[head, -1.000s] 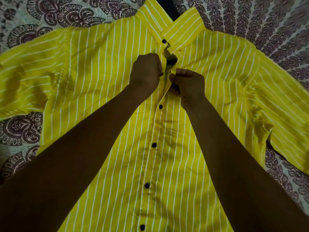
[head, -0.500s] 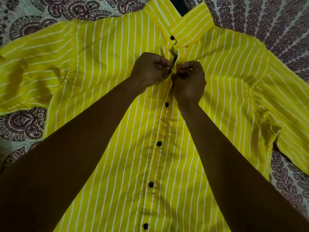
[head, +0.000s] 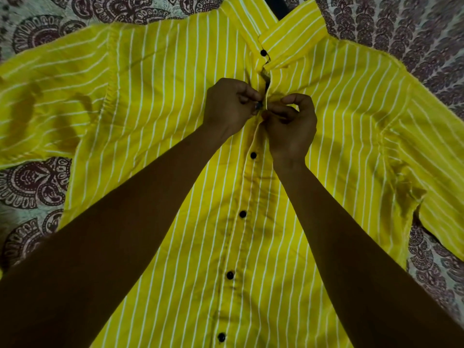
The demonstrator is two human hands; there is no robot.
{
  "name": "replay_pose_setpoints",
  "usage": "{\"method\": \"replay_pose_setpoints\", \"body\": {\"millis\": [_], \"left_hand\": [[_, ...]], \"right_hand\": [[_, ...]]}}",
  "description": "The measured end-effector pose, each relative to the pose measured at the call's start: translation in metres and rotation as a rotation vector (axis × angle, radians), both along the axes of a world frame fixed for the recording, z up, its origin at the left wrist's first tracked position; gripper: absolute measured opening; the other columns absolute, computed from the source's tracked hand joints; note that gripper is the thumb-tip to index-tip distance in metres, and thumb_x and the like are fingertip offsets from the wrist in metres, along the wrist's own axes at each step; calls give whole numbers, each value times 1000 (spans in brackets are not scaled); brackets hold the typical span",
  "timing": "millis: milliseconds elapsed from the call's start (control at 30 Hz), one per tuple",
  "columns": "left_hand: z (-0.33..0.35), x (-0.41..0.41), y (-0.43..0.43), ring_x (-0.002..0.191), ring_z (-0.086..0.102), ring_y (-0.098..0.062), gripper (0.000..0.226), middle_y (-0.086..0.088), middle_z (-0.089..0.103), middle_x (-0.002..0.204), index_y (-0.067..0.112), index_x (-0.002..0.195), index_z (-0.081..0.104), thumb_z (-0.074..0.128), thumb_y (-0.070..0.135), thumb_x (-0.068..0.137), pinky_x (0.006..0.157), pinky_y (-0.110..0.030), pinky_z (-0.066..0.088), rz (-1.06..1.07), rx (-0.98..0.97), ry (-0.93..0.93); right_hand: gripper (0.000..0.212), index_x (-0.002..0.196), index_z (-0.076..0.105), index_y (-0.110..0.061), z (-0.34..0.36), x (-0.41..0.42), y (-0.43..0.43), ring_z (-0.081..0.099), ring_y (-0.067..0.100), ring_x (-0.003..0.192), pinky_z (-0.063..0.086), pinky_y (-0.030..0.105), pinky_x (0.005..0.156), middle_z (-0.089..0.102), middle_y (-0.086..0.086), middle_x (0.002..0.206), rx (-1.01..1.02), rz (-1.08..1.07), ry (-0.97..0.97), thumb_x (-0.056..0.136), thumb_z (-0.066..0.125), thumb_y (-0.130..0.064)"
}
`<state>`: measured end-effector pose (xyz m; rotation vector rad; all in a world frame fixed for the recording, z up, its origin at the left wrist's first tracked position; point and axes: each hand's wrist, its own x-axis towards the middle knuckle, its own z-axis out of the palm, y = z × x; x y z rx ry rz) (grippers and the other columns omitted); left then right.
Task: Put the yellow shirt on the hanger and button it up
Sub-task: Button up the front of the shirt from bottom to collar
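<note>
The yellow shirt (head: 175, 101) with thin white stripes lies face up and spread out on a patterned cloth. Black buttons run down its front; several below my hands are fastened, and the collar button (head: 263, 52) too. My left hand (head: 229, 106) pinches the left placket edge at a small dark button (head: 258, 105) just below the collar. My right hand (head: 291, 126) pinches the right placket edge against it. A short gap in the placket stays open above my fingers. A dark piece (head: 276, 3), perhaps the hanger, shows between the collar points at the top edge.
A cream bedsheet (head: 30, 182) with dark maroon paisley print lies under the shirt on all sides. Both sleeves spread outward; the right sleeve (head: 426, 136) runs to the frame's right edge. My forearms cross the lower shirt front.
My two hands have come closer together on the placket below the collar, and the gap there has narrowed. The view has shifted slightly, so the shirt sits a little further right and lower.
</note>
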<state>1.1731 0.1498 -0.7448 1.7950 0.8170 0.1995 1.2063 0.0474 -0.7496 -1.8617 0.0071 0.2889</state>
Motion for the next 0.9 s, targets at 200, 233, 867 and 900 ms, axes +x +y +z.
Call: {"method": "replay_pose_setpoints", "body": {"millis": [200,233,867,900], "left_hand": [[1,-2,-5,82,68,-24,16,-16,72,88,2,90,73,69,2,75,79,-36,56,30,34,-28],[2,-3,-6,83,68,-23,15,-15,72,89,3,90,73,69,2,75,79,-35,55,32,59,-22],[-6,1,-6,69,68,-27,11,-15,67,73,2,81,66,71,11,78,69,-44,56,164,28,-17],[-5,0,-6,69,68,-26,9,-13,67,73,1,83,66,70,8,78,69,-43,56,150,28,-27]], "right_hand": [[31,84,45,-27,-4,2,-6,69,22,74,55,50,76,71,-1,79,59,69,16,75,56,1],[28,84,44,-27,-5,2,-5,69,24,72,55,51,74,71,0,78,64,72,19,74,57,-4],[44,68,37,-28,6,22,5,67,20,71,50,34,64,69,6,72,-161,121,-56,62,76,-8],[43,66,38,-27,6,25,6,66,23,73,51,39,66,67,8,73,-164,115,-22,61,76,-7]]}}
